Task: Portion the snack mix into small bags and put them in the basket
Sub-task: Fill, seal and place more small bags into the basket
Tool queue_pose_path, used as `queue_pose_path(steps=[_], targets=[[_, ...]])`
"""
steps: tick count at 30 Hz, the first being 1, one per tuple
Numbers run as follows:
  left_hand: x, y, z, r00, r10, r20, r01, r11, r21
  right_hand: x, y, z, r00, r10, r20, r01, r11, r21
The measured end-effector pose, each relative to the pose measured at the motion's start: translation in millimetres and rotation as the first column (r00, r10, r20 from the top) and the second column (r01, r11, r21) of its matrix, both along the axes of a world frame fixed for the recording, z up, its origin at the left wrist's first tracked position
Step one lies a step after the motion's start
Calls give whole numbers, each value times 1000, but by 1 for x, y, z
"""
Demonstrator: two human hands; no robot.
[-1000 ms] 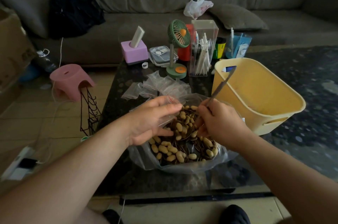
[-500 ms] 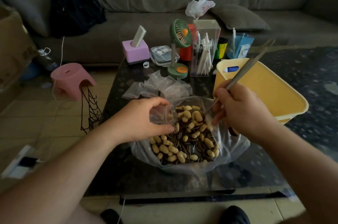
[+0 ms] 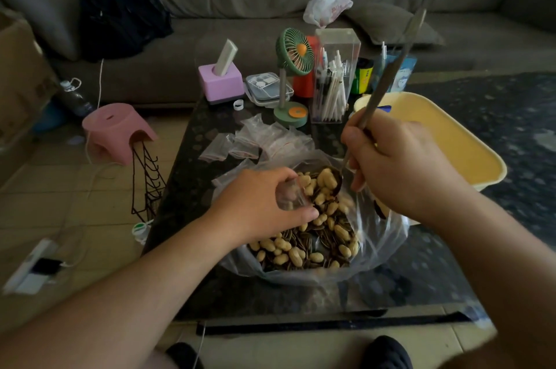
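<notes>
The left hand (image 3: 258, 206) pinches a small clear plastic bag (image 3: 290, 195) open above the large clear plastic bag of peanuts and striped sunflower seeds (image 3: 313, 236) on the dark stone table (image 3: 186, 182). The right hand (image 3: 400, 164) grips a long metal spoon (image 3: 379, 100), its heaped bowl touching the small bag's mouth. The yellow plastic basket (image 3: 469, 146) stands just beside, right. Spare clear zip bags (image 3: 255, 143) lie behind.
</notes>
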State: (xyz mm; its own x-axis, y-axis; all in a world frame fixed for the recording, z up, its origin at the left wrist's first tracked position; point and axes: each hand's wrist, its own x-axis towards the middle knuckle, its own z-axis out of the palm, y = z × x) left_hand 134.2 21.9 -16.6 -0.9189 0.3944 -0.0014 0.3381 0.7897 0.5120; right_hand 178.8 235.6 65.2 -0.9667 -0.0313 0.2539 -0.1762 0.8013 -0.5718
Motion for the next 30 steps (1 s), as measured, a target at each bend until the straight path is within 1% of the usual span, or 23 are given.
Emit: queue_pose_path(steps=[5,7,8,12,15,18,21,25,27,30], targets=[[1,6,-2,997,-17,-72,8,991,-132,1,-3,1,998,36,-42,-33,997,76],[0,8,-2,998,2,-62,-12,989,-149,1,-3,0,998,45,-53,-39,994,106],[0,9,-3,999,8,-40,-14,989,-150,0,-2,-2,998,43,-51,-38,995,94],[-2,10,-11,999,21,33,-17,991,-131,-4,1,-8,1000,22,6,-22,1000,14],[-2,12,-11,999,36,32,-31,992,-126,-4,-1,-9,999,31,21,-31,999,-24],[-2,14,-12,998,51,27,-48,995,-90,-5,-4,-11,998,66,5,-66,998,18],[-2,15,-13,998,58,34,-56,997,-50,-5,-9,-12,992,118,-39,-111,985,132],[-5,10,-13,996,-10,87,14,999,-48,-5,-8,-14,991,117,-60,-108,984,142],[-7,8,-12,993,-15,114,18,1000,-23,-6,-7,-15,992,115,-57,-105,982,155],[-8,6,-13,997,5,83,-6,1000,10,-3,-9,-13,989,143,-40,-136,980,145]])
